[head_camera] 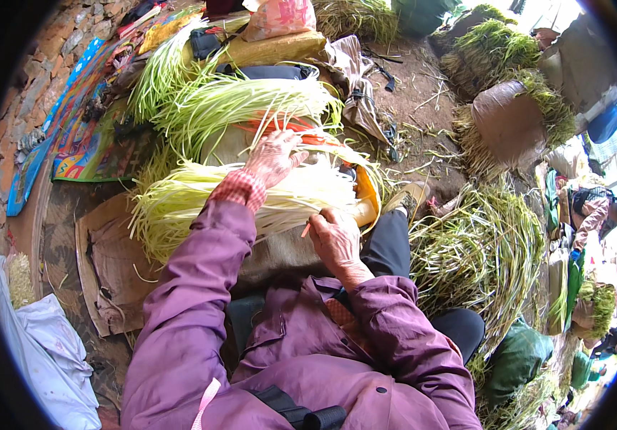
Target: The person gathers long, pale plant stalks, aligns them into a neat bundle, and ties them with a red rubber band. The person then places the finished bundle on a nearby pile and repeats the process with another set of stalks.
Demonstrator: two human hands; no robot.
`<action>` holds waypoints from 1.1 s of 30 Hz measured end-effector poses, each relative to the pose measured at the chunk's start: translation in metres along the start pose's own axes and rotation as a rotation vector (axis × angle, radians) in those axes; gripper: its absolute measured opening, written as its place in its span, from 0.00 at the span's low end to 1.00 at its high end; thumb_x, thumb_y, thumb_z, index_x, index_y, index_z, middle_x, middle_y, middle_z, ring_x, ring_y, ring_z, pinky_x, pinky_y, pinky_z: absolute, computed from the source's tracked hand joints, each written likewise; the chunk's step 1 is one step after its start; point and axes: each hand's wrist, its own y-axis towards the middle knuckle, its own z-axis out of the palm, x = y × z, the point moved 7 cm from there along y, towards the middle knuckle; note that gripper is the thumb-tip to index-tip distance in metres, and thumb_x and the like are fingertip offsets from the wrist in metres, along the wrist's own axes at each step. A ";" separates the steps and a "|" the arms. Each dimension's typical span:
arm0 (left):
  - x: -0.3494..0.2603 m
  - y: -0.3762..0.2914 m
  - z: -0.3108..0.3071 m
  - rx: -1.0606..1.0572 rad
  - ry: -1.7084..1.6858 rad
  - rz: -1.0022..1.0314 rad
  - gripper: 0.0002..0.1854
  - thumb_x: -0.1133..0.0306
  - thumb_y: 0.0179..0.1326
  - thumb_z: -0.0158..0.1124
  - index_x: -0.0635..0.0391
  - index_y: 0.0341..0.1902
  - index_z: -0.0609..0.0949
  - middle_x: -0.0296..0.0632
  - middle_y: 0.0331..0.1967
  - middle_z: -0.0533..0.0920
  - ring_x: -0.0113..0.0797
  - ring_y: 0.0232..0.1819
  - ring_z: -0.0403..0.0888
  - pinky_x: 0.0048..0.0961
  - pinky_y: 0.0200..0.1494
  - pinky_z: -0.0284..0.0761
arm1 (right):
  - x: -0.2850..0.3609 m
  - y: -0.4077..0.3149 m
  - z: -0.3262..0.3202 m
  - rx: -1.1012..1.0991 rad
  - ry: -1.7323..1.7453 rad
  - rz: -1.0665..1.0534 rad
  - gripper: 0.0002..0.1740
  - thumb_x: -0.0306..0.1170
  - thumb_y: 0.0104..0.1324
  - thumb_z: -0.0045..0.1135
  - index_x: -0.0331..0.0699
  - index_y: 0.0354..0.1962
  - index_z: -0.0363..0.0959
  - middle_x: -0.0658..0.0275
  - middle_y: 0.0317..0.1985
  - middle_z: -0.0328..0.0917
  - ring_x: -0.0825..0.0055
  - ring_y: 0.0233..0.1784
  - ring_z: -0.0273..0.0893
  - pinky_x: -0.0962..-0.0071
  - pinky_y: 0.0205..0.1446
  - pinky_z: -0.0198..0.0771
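A bundle of long, pale yellow-green vegetable stalks (308, 188) lies crosswise before me on a cloth-covered support (287, 252). My left hand (276, 156) reaches over its far side, thumb apart, with the fingertips close to several orange-red strips (308, 134). At the near side, my right hand (335, 239) has thumb and fingers closed on a thin orange strip (305, 230), whose short end sticks out. Behind the left hand lies a second bundle of pale stalks (249, 102). Yellow material (367, 188) shows at the right end of the nearer bundle.
Loose dry stalks (480, 252) are heaped at my right, beside a green sack (520, 360). Farther right, a person (590, 215) bends among more bundles. At left are cardboard (109, 269), a colourful mat (93, 150) and white sheeting (56, 349). A pink-white bag (281, 19) stands ahead.
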 end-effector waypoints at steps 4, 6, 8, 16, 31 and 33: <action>0.018 -0.001 0.048 0.411 -0.075 -0.099 0.27 0.47 0.71 0.46 0.55 0.61 0.77 0.51 0.59 0.78 0.50 0.63 0.74 0.42 0.64 0.69 | 0.004 0.006 -0.005 -0.013 -0.076 -0.025 0.09 0.34 0.56 0.62 0.43 0.35 0.78 0.62 0.45 0.75 0.61 0.53 0.72 0.58 0.55 0.65; 0.017 -0.021 0.058 0.497 -0.194 -0.237 0.25 0.48 0.72 0.44 0.52 0.57 0.80 0.52 0.52 0.81 0.51 0.58 0.77 0.44 0.59 0.72 | 0.005 0.007 -0.008 -0.065 -0.126 -0.050 0.08 0.33 0.55 0.61 0.43 0.34 0.77 0.62 0.47 0.74 0.62 0.56 0.70 0.57 0.58 0.63; 0.010 -0.039 0.053 0.376 -0.162 -0.306 0.24 0.48 0.71 0.44 0.52 0.49 0.83 0.53 0.44 0.84 0.55 0.50 0.80 0.47 0.53 0.75 | 0.002 0.008 -0.005 -0.053 -0.124 -0.032 0.08 0.33 0.56 0.60 0.42 0.34 0.76 0.60 0.53 0.73 0.62 0.63 0.67 0.53 0.64 0.58; -0.025 -0.057 0.035 0.186 -0.094 -0.186 0.22 0.51 0.70 0.49 0.53 0.43 0.86 0.51 0.39 0.85 0.52 0.42 0.83 0.46 0.47 0.77 | -0.019 0.015 0.008 -0.121 0.028 0.060 0.07 0.33 0.58 0.59 0.38 0.31 0.74 0.59 0.48 0.77 0.58 0.56 0.72 0.54 0.62 0.60; 0.036 0.019 0.101 0.670 -0.072 -0.404 0.15 0.61 0.53 0.65 0.58 0.41 0.86 0.51 0.39 0.87 0.44 0.44 0.85 0.36 0.48 0.78 | -0.018 0.016 0.005 -0.196 0.076 0.057 0.06 0.33 0.58 0.59 0.40 0.30 0.73 0.61 0.44 0.77 0.60 0.50 0.74 0.57 0.55 0.62; 0.035 0.023 0.103 0.636 -0.083 -0.441 0.16 0.61 0.53 0.66 0.58 0.41 0.86 0.51 0.39 0.87 0.44 0.44 0.85 0.36 0.48 0.78 | -0.019 0.016 0.005 -0.180 0.082 0.064 0.06 0.33 0.57 0.59 0.41 0.30 0.73 0.61 0.44 0.77 0.60 0.50 0.74 0.57 0.55 0.62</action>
